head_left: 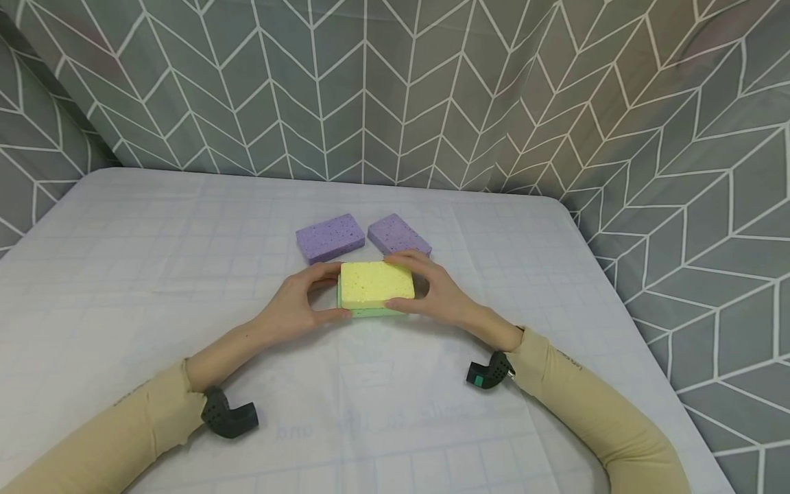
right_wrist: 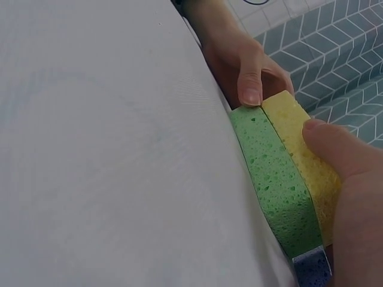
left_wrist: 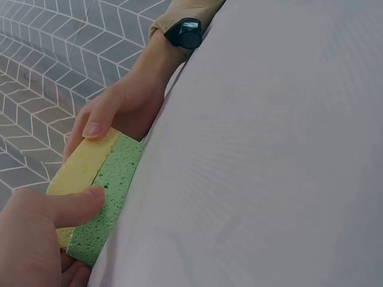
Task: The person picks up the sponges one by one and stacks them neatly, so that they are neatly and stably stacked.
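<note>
A yellow sponge (head_left: 377, 285) lies flat on top of a green sponge (head_left: 376, 312), which rests on the white-covered table. In the head view only a thin strip of the green one shows. My left hand (head_left: 290, 310) holds the green sponge at its left end, thumb on the near side, as the left wrist view of the green sponge (left_wrist: 114, 179) shows. From the right, my right hand (head_left: 441, 291) grips the yellow sponge (right_wrist: 305, 161) between thumb and fingers. The far fingers are partly hidden behind the stack.
Just beyond the stack lie two purple sponges, a left one (head_left: 331, 237) and a right one (head_left: 398, 234), set at angles to each other. The table (head_left: 185, 226) ends at a patterned grey curtain (head_left: 345, 89) at the back and right.
</note>
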A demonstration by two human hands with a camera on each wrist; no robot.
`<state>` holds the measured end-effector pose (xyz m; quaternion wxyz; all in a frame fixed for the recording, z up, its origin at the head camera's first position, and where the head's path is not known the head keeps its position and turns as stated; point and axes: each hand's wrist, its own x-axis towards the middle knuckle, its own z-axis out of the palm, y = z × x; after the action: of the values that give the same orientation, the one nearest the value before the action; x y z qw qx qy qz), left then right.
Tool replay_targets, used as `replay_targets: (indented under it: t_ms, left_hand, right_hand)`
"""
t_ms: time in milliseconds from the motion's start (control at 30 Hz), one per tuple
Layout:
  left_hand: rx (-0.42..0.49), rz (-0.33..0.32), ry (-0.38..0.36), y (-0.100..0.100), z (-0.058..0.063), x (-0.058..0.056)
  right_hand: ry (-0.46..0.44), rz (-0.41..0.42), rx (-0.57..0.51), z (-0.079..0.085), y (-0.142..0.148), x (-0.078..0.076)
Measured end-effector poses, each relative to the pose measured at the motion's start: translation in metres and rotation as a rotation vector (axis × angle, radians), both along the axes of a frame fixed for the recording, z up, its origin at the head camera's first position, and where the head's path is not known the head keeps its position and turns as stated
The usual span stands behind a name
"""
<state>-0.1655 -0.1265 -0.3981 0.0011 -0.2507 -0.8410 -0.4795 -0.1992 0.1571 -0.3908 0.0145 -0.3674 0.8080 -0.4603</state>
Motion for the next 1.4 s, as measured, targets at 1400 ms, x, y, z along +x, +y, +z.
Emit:
replay_targets:
  t_ms: [1400]
  left_hand:
    - [0.013, -0.012, -0.038, -0.0001, -0.0004, -0.0007]
  right_hand:
    - [-0.01, 0.01, 0.016, -0.0042, -0.0045, 0.0]
